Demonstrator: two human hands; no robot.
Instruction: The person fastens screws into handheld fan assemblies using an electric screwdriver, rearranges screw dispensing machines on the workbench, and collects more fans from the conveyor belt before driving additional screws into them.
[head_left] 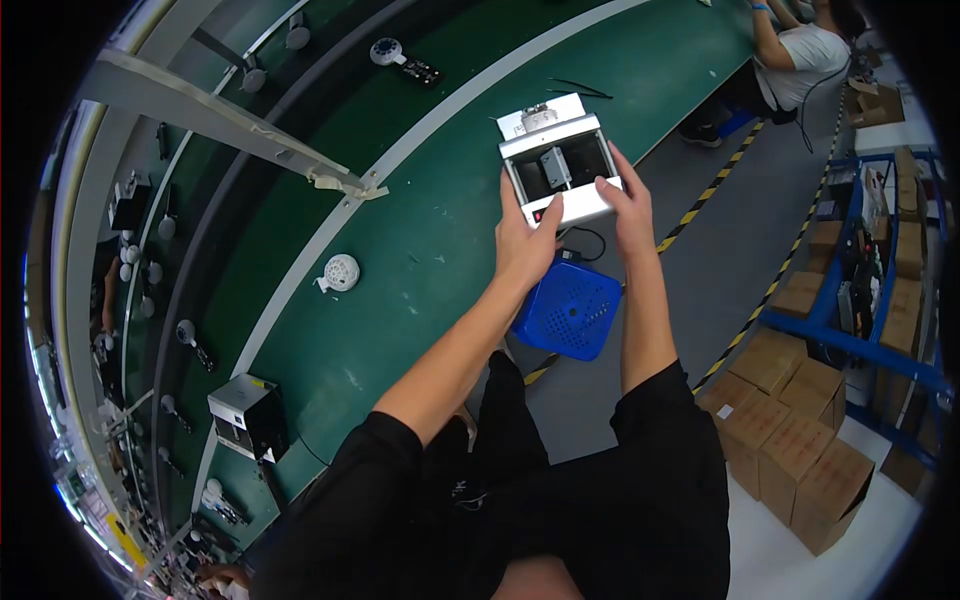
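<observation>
- 2 hands grasp the silver-and-black device (556,168): left hand (523,243) and right hand (633,208) on opposite sides, fingers curled around it, 2 thumbs at the near panel.
- The step in hand seems to be positioning or checking it; the next move probably calls for even, level support.
- It sits over the green bench (430,235), near the edge; contact unclear.
- Beyond: white round part (342,271), blue stool (572,312).

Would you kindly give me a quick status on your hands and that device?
Left hand and right hand both gripping device. Device's open side toward camera. Stool nearby; nothing seen blocking the hands.
</observation>
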